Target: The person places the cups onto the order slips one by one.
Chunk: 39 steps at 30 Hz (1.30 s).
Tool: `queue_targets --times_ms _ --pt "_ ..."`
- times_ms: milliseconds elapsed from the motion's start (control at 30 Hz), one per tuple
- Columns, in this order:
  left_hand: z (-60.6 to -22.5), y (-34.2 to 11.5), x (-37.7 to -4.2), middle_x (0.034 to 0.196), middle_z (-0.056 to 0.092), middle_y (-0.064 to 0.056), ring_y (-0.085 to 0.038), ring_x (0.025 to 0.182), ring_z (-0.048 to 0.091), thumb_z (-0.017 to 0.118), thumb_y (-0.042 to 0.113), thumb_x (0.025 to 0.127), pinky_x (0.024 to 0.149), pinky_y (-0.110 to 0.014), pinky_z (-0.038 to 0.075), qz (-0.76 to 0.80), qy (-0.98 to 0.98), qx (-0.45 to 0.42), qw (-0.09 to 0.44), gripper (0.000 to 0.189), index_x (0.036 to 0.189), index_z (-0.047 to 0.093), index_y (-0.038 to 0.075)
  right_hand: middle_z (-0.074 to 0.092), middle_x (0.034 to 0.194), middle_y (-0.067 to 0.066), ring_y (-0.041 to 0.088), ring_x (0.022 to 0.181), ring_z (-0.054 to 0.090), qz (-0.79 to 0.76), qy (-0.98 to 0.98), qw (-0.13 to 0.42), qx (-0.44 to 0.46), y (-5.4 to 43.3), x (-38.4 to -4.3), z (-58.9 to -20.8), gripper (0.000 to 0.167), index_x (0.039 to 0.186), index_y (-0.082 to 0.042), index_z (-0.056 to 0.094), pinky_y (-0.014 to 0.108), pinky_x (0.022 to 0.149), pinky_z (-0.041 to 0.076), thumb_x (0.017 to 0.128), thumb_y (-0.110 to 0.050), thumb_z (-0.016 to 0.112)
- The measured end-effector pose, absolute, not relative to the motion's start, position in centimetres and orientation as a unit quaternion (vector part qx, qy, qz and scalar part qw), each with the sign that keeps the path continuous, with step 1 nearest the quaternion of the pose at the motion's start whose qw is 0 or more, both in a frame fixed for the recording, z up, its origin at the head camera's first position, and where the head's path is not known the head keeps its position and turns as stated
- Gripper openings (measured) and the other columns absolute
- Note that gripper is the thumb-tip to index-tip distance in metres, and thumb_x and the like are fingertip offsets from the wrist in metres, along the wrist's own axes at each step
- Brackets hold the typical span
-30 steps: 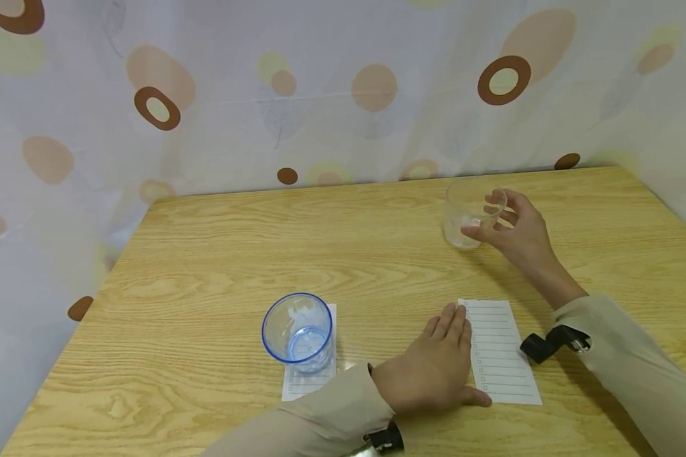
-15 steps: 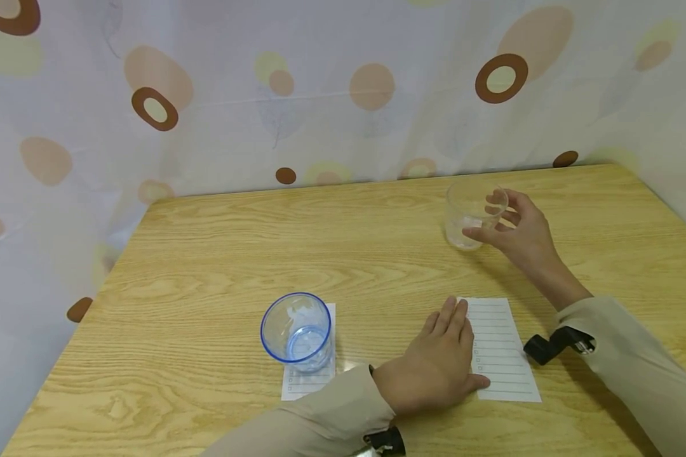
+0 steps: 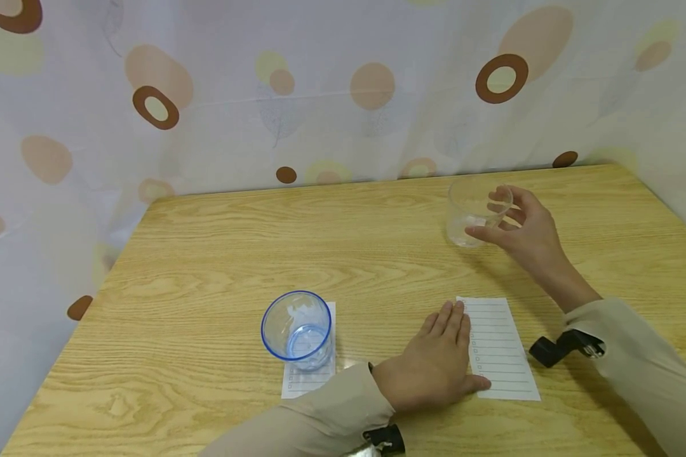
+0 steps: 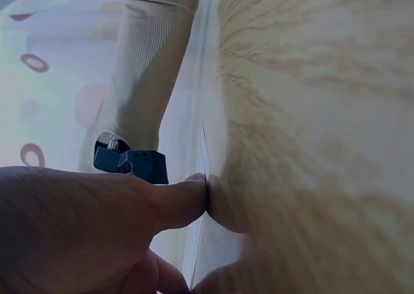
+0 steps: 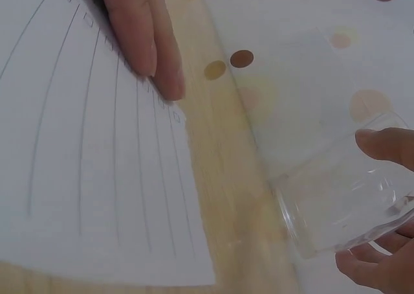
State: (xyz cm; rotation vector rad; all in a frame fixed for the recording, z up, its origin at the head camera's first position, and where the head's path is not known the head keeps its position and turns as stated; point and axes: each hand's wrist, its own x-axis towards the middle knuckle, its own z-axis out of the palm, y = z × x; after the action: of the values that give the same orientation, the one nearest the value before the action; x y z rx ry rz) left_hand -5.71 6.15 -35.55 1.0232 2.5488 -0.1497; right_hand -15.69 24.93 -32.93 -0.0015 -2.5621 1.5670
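In the head view my left hand (image 3: 431, 365) lies palm down with straight fingers over the left edge of a lined white checklist sheet (image 3: 505, 349). The left wrist view shows the thumb (image 4: 184, 203) at the paper's edge, low on the wood. Further back on the right, my right hand (image 3: 530, 228) grips a clear cup (image 3: 460, 222) by its side, thumb in front and fingers behind. This cup leans a little in the right wrist view. Left of my left hand stands a blue-rimmed clear cup (image 3: 297, 329) on a second lined sheet (image 3: 297, 384), partly hiding it.
Both sheets and cups are on or over a wood-grain table (image 3: 206, 266). A pale curtain (image 3: 320, 76) with brown and yellow spots hangs behind its far edge. My left sleeve (image 3: 320, 412) crosses the front, close to the second sheet.
My right hand has shifted slightly to the right with the clear cup. The left hand stays by the sheet, and the blue-rimmed cup has not moved.
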Motion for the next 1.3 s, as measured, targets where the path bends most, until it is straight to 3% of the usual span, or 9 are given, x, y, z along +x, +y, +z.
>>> queue_targets --times_ms 333,433,600,1300 --pt "-35.5 6.1 -5.7 0.161 -0.004 -0.005 -0.018 0.147 -0.008 0.028 0.067 0.093 0.118 -0.029 0.007 -0.050 0.908 0.366 0.199 0.086 0.155 0.008 0.011 0.040 0.145 0.011 0.033 0.134 0.040 0.515 -0.855 0.058 0.004 25.4 -14.1 -32.4 0.078 0.145 -0.009 0.034 0.049 0.108 0.035 0.083 -0.023 0.078" --pt "-35.5 6.0 -5.7 0.161 -0.004 -0.005 -0.018 0.147 -0.007 0.027 0.067 0.093 0.118 -0.029 0.008 -0.054 0.908 0.365 0.197 0.086 0.155 0.009 0.011 0.043 0.145 0.009 0.033 0.135 0.039 0.513 -0.857 0.045 0.004 25.6 -13.5 -32.3 0.076 0.146 -0.012 0.034 0.034 0.106 0.040 0.084 -0.023 0.077" --pt "-35.5 6.1 -5.4 0.162 0.002 -0.006 -0.019 0.147 -0.001 0.025 0.068 0.093 0.118 -0.029 0.011 -0.073 0.910 0.364 0.186 0.085 0.155 0.013 0.012 0.046 0.142 0.004 0.027 0.134 0.042 0.509 -0.859 0.050 0.016 25.6 -12.3 -31.7 0.073 0.145 -0.015 0.037 0.009 0.089 0.044 0.084 -0.022 0.077" --pt "-35.3 6.4 -5.2 0.162 0.001 -0.004 -0.018 0.147 -0.002 0.025 0.068 0.093 0.118 -0.028 0.010 -0.077 0.913 0.351 0.192 0.084 0.155 0.014 0.013 0.050 0.134 -0.009 -0.006 0.118 0.048 0.493 -0.865 0.073 0.059 26.6 -8.8 -31.7 0.076 0.142 -0.019 0.040 0.006 0.093 0.038 0.079 -0.003 0.079"
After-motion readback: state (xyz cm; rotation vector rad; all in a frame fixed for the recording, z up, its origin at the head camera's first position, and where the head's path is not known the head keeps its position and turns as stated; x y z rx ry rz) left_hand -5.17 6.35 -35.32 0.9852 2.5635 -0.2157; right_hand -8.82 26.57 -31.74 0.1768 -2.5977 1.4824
